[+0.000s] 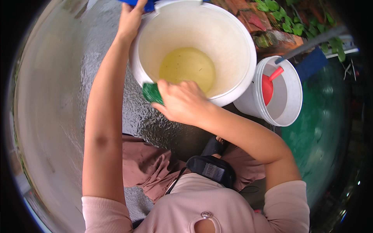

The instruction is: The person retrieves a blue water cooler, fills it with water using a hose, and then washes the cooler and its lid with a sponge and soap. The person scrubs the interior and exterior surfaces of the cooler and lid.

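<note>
A large white tub [235, 50] is tilted toward me, with shallow yellowish liquid and small dark specks at its bottom. My right hand [182, 101] is closed around a green scouring pad [151, 92], pressed to the tub's near left rim. Its fingertips curl over the edge and are partly hidden. At the top edge of the view, my left hand [131, 18] grips a blue piece [149, 5] beside the tub's far left rim. The frame cuts off part of that piece and of the fingers.
A smaller white bucket [289, 91] with a red scoop [268, 87] inside stands right of the tub. A grey pole [311, 44] reaches its rim. Bricks [254, 21] and leafy plants [285, 17] lie beyond. Wet concrete [105, 42] stretches left; a green surface [318, 112] is at right.
</note>
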Available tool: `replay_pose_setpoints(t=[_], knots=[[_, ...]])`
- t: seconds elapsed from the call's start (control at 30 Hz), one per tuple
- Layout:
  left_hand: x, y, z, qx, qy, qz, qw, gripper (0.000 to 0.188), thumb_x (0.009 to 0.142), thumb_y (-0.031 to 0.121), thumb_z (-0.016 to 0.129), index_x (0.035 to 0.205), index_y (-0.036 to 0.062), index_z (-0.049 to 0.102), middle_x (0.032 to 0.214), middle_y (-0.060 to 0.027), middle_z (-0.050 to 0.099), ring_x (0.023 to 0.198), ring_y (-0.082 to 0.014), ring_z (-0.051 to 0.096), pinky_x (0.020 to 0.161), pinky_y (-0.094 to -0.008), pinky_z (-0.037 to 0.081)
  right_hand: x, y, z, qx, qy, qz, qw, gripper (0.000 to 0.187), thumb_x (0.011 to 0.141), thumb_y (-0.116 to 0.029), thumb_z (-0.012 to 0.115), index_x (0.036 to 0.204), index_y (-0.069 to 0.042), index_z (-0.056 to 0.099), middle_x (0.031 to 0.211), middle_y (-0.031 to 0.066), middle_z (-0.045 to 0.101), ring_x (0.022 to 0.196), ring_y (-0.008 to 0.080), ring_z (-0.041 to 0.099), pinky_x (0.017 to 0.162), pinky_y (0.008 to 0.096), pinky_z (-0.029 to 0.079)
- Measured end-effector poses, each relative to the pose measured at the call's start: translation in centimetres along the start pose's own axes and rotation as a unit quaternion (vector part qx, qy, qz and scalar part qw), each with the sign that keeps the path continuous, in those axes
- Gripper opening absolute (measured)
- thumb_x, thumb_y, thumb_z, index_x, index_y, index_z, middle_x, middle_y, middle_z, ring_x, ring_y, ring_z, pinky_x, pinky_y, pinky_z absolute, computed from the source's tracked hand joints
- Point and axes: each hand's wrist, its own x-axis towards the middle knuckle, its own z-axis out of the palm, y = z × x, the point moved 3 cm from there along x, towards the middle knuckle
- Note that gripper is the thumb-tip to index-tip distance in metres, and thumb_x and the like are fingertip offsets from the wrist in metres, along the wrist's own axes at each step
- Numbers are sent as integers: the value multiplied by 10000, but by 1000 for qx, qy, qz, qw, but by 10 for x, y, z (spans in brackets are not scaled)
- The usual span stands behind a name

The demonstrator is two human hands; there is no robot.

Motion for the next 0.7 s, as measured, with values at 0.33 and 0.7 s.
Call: replay_pose_setpoints(t=[0.33,0.7], knots=[[-25,18,0,85,49,40,994,703,810,392,634,1299,-8,325,1251,-151,461,1152,-227,440,974,-330,332,-111,115,-30,-60,300,248,919,589,870,-199,496,1362,18,256,1411,294,160,1311,459,134,1070,476,146],[-39,18,20,125,81,46,988,680,787,453,635,1223,-14,402,1152,-194,543,1057,-271,531,918,-359,392,-71,225,-63,-11,325,309,894,742,779,-254,601,1361,8,223,1281,279,412,1171,394,431,983,386,340]])
